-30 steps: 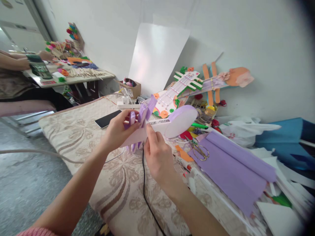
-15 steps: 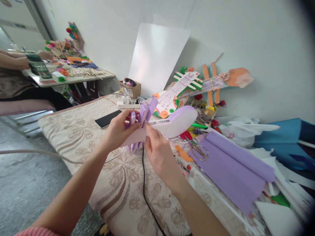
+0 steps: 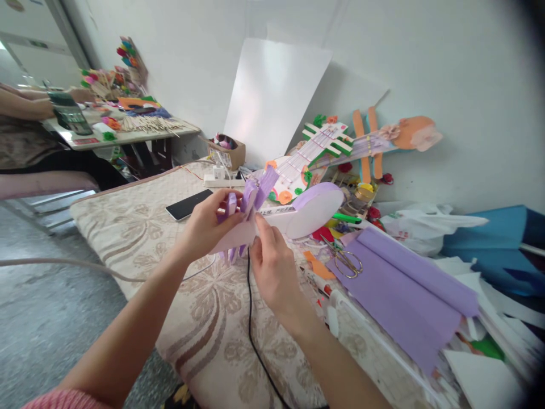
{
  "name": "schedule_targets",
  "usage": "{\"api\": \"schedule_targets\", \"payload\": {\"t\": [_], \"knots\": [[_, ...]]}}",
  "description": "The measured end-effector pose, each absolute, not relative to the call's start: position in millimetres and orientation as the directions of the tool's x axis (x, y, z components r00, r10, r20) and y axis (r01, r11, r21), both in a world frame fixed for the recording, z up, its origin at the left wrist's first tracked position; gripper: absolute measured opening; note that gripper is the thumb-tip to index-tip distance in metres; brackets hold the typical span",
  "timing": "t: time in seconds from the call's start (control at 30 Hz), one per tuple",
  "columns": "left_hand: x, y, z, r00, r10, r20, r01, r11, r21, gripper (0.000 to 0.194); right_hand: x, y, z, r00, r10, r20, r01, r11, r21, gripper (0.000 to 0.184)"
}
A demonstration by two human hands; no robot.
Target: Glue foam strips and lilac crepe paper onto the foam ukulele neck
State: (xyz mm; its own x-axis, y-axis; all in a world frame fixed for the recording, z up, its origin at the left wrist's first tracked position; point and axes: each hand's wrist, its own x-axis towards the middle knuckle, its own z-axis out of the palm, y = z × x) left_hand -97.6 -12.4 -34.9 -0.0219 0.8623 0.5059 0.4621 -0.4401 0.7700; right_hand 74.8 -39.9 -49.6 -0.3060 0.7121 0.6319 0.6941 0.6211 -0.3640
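Left hand [image 3: 209, 222] closed round purple-and-white craft [image 3: 280, 219]. Right hand [image 3: 275, 262] half-curled against it, grip unclear. Just beyond right knuckles: black Chinese print [image 3: 277, 211], "上报" legible.

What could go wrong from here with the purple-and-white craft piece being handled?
The purple pieces by the left hand could bend if squeezed hard. The black cord, seen just below the craft piece, might snag it. The scissors lie partly on the purple sheet; the right hand could brush them.
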Motion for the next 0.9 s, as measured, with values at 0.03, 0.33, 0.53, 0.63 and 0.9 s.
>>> {"api": "schedule_targets", "payload": {"t": [0.03,0.33,0.53,0.63,0.9], "knots": [[-98,-13,-35,-0.017,0.863,0.504,0.463,-0.440,0.769,0.033,74,-40,-49,-0.298,0.712,0.636,0.694,0.619,-0.367,0.048],[-99,-13,-34,-0.017,0.869,0.495,0.466,-0.431,0.773,0.034,72,-38,-44,-0.283,0.712,0.643,0.702,0.610,-0.367,0.047],[-98,-14,-33,-0.009,0.867,0.498,0.454,-0.440,0.775,0.034,74,-41,-44,-0.292,0.704,0.648,0.682,0.628,-0.375,0.047],[-98,-14,-33,-0.019,0.860,0.509,0.452,-0.447,0.772,0.035,78,-43,-43,-0.299,0.726,0.619,0.626,0.639,-0.447,0.048],[-100,-14,-33,0.002,0.873,0.487,0.445,-0.437,0.782,0.037,82,-43,-51,-0.275,0.725,0.632,0.605,0.641,-0.473,0.048]]}}
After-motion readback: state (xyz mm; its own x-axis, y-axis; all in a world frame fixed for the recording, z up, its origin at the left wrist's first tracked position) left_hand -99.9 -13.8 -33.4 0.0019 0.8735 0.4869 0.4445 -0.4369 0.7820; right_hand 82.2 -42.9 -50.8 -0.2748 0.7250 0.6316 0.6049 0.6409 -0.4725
